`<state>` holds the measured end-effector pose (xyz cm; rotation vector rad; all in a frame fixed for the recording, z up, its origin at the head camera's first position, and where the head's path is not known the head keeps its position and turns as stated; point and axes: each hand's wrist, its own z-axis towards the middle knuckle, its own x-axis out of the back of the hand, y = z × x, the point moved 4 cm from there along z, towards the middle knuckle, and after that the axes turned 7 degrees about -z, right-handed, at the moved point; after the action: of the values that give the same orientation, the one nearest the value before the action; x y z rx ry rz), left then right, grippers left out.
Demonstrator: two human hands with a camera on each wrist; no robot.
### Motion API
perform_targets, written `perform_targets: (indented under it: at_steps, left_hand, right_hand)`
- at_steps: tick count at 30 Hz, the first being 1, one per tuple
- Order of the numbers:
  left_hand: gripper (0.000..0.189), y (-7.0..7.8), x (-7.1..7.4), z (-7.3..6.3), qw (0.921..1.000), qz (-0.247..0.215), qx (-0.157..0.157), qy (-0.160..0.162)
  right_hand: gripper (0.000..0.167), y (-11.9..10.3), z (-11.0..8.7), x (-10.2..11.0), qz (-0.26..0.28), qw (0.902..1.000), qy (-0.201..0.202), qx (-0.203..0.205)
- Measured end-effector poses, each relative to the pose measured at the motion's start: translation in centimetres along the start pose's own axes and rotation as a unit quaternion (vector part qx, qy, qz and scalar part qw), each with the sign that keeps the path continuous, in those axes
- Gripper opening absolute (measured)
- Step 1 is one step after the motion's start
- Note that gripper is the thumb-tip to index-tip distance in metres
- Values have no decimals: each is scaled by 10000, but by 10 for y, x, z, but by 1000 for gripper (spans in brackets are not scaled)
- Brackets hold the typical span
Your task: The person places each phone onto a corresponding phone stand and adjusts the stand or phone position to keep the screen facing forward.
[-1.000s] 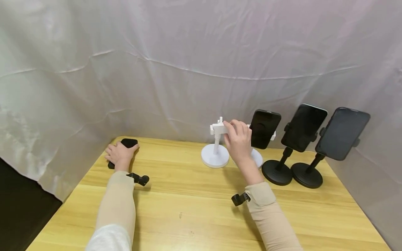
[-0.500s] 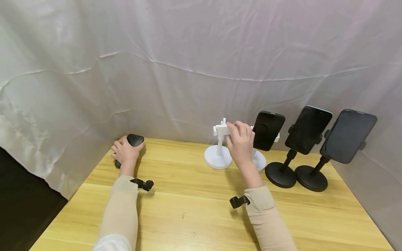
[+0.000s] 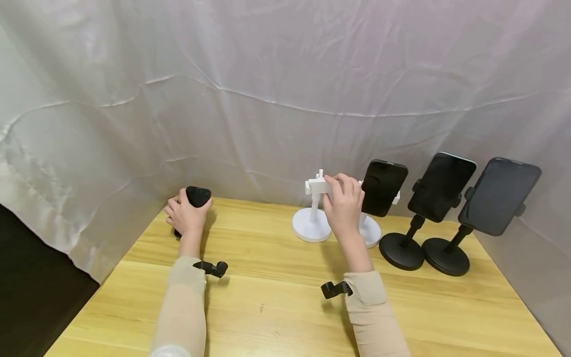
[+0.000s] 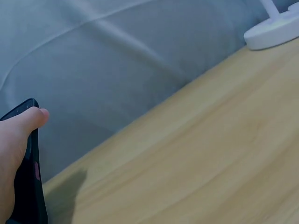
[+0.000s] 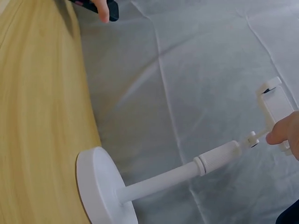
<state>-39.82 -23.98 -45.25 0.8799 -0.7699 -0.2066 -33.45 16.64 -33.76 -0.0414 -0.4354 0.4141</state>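
At the table's far left corner, my left hand point(image 3: 188, 218) grips a black smartphone point(image 3: 198, 196) by its sides. In the left wrist view, the thumb presses along the edge of the phone point(image 4: 33, 186), which is tilted up over its shadow. My right hand point(image 3: 345, 208) holds the clamp head point(image 3: 318, 186) of a white phone stand point(image 3: 311, 225). The right wrist view has the thumb at the lower part of this clamp point(image 5: 276, 103), above the stand's ribbed pole point(image 5: 163, 183). No phone sits in that clamp.
Just right of it stands a second white stand point(image 3: 370, 231) bearing a black phone point(image 3: 384, 188). Two black stands point(image 3: 401, 251) beyond hold a phone point(image 3: 441, 187) and a larger grey-screened phone point(image 3: 499, 196). A grey curtain point(image 3: 267, 124) hangs behind the wooden table point(image 3: 250, 267).
My left hand has raised the black phone from the tabletop and moved slightly right with it. My right hand stays on the white clamp. The head view has shifted a little.
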Motion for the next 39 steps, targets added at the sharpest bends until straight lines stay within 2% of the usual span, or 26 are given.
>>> perform_targets:
  at_steps: [11,17,21,27,34,39]
  left_hand:
    - [85,22,10,-17,9970,-555,123,531]
    - [85,21,11,-24,9953,-683,200,660]
    - [85,23,10,-26,9939,-770,103,777]
    - [84,36,10,-31,9935,-829,-137,762]
    - [86,57,14,-37,9919,-1088,-294,587]
    - [86,69,22,-40,9885,-1288,-347,713]
  right_hand:
    - [37,-1,-3,0,124,9996,-148,-218]
    - [40,-4,-4,2,171,9993,-250,-219]
    - [42,-5,-4,4,178,9988,-370,-260]
    - [46,-3,-4,8,278,9978,-487,-343]
    - [46,0,-2,12,295,9971,-559,-417]
    - [44,1,-1,13,351,9971,-534,-424]
